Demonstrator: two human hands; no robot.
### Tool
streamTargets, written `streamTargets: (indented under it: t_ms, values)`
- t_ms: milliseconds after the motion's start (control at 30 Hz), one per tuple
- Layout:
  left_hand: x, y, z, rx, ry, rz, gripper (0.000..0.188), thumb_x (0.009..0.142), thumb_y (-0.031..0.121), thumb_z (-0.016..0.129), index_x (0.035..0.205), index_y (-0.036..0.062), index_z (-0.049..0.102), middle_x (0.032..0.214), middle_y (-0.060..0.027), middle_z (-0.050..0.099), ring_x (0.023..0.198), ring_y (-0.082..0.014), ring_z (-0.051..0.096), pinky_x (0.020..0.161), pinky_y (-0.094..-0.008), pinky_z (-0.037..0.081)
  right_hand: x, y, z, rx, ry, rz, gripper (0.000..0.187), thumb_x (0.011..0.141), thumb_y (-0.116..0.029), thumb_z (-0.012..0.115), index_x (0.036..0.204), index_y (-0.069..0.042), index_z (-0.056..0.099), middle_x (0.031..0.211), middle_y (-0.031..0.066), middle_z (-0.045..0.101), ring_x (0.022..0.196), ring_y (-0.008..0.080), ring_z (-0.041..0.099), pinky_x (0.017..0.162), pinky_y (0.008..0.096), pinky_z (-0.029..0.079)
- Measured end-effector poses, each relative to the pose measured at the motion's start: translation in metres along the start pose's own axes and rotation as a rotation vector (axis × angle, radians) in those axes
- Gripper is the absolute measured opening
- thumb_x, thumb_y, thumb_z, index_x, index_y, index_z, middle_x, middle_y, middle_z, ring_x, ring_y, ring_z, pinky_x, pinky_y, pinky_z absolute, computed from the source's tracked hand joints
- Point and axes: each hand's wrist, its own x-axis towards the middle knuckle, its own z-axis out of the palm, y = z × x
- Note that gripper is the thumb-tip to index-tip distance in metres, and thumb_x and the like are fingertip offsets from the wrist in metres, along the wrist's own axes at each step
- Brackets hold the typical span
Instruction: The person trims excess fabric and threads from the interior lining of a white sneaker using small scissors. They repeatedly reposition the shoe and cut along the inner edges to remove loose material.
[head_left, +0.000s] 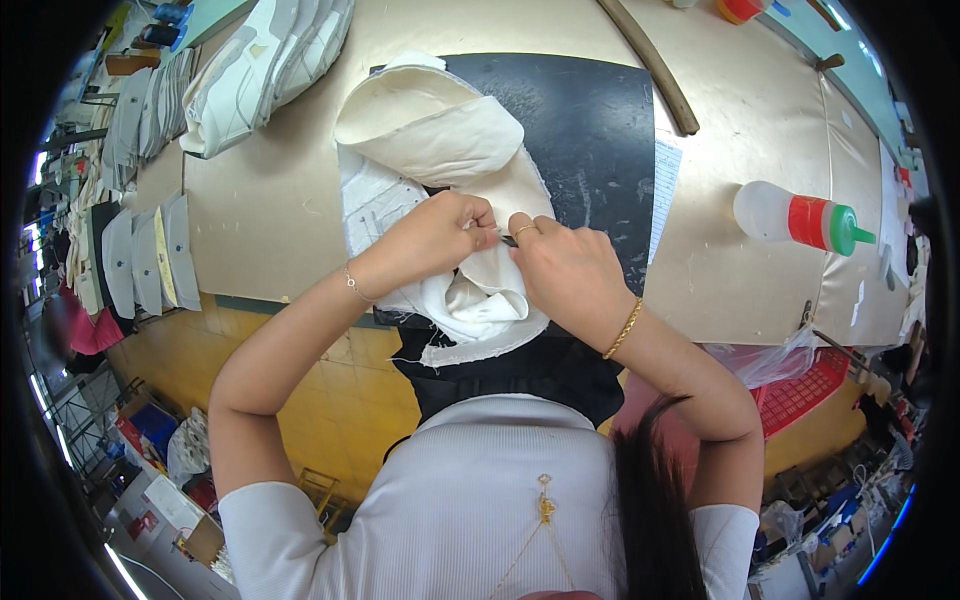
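Observation:
A cream-white fabric shoe upper (435,140), curled with its lining outward, lies in front of me on a black board (600,130). Loose threads hang from its frayed near edge. My left hand (440,232) pinches the fabric near its middle, thumb and forefinger together. Right beside it, my right hand (575,270) is closed, with a small dark metal tip (509,241) showing between the fingers and pointing at the left fingertips. The rest of that tool is hidden in the fist, so its kind is unclear.
Stacked white-grey shoe uppers (262,75) lie at the far left, with more pieces (150,255) along the table's left edge. A curved wooden stick (655,65) rests beyond the board. On the right lies a bottle with a green nozzle (805,220); below is a red crate (803,392).

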Motion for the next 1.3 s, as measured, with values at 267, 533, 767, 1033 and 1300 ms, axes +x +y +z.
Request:
streamTargets:
  t_ms: [267,533,767,1033,1300]
  values:
    - [-0.001,0.001,-0.004,-0.045,-0.036,-0.016,0.018,0.087,0.017,0.066,0.085,-0.0014,0.065,0.066,-0.0111,0.06,0.06,-0.0172,0.053,0.06,-0.0344,0.043,0.0,0.0,0.005,0.006,0.022,0.007,0.017,0.089,-0.017,0.064,0.096,-0.004,0.055,0.077,0.0114,0.065,0.062,0.0327,0.068,0.054,0.0411,0.053]
    - [-0.01,0.003,-0.008,-0.337,-0.098,-0.135,0.022,0.098,0.022,0.062,0.089,0.0024,0.063,0.078,0.0036,0.058,0.071,-0.0047,0.046,0.067,-0.022,0.039,0.008,-0.007,-0.001,-0.027,-0.041,0.027,0.024,0.082,-0.006,0.06,0.105,0.0,0.059,0.08,0.0148,0.067,0.065,0.0307,0.071,0.055,0.0393,0.056]
    - [-0.022,-0.012,-0.006,-0.163,-0.003,-0.022,0.021,0.097,0.021,0.061,0.094,-0.0001,0.064,0.08,-0.0008,0.062,0.069,-0.0076,0.055,0.064,-0.026,0.044,0.007,-0.004,0.001,0.021,-0.01,0.044,0.023,0.082,-0.005,0.058,0.104,0.0,0.059,0.081,0.0141,0.068,0.066,0.0325,0.071,0.057,0.0419,0.056]
    - [-0.025,0.008,-0.01,0.036,-0.034,-0.17,0.02,0.097,0.015,0.057,0.102,-0.0031,0.062,0.081,-0.0072,0.064,0.067,-0.013,0.06,0.064,-0.0299,0.05,0.006,-0.005,0.005,0.054,-0.011,0.03,0.017,0.085,-0.009,0.059,0.101,-0.001,0.056,0.08,0.0145,0.067,0.066,0.0337,0.07,0.056,0.0424,0.055]
    - [-0.022,-0.007,-0.013,-0.296,-0.146,-0.204,0.017,0.1,0.018,0.054,0.106,0.0031,0.06,0.09,-0.0001,0.062,0.08,-0.0078,0.058,0.069,-0.0245,0.05,0.017,-0.009,0.005,0.014,-0.056,0.024,0.018,0.093,-0.017,0.06,0.101,-0.002,0.054,0.082,0.0156,0.067,0.069,0.0357,0.069,0.058,0.0443,0.054]
